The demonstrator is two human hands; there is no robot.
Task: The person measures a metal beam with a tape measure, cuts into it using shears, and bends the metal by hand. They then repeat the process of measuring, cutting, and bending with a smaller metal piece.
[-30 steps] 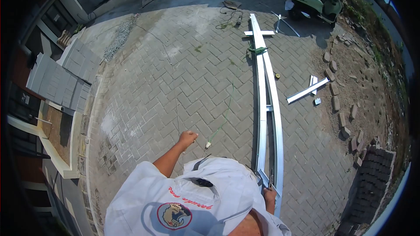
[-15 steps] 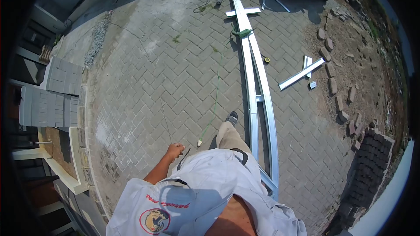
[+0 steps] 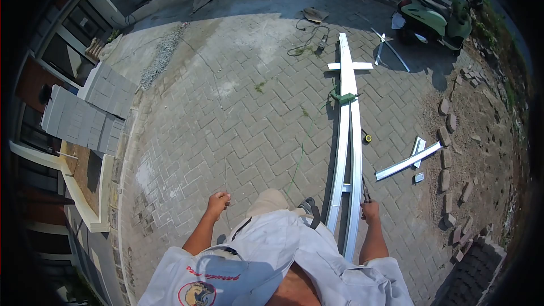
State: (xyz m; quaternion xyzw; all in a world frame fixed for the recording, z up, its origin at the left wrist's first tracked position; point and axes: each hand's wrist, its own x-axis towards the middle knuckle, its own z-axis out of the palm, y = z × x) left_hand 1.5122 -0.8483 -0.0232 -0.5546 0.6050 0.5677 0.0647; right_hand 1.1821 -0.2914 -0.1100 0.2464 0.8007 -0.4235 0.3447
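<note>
My left hand (image 3: 217, 204) hangs in front of my body with curled fingers; whatever they hold, if anything, is hidden. On the other side, my right hand (image 3: 370, 211) is closed around a slim dark hand tool (image 3: 366, 192) that looks like pliers or snips. Just left of that hand lies a long narrow frame of silvery metal channels (image 3: 355, 158), joined by a short cross piece (image 3: 346, 187). A green power drill (image 3: 343, 98) rests across the frame farther off. Beside it on the paving is a yellow and black tape measure (image 3: 368, 138).
Metal offcuts (image 3: 409, 161) lie to the right, near a row of loose bricks (image 3: 445, 136). A green cord (image 3: 300, 158) crosses the pavers. A scooter (image 3: 436, 20) stands at the back right, a grey block stack (image 3: 85, 116) at the left, and another power tool (image 3: 322, 42) beyond the frame.
My view has tilted up and I have stepped forward beside the frame. My right hand has come into view with the dark tool. The left hand stays curled.
</note>
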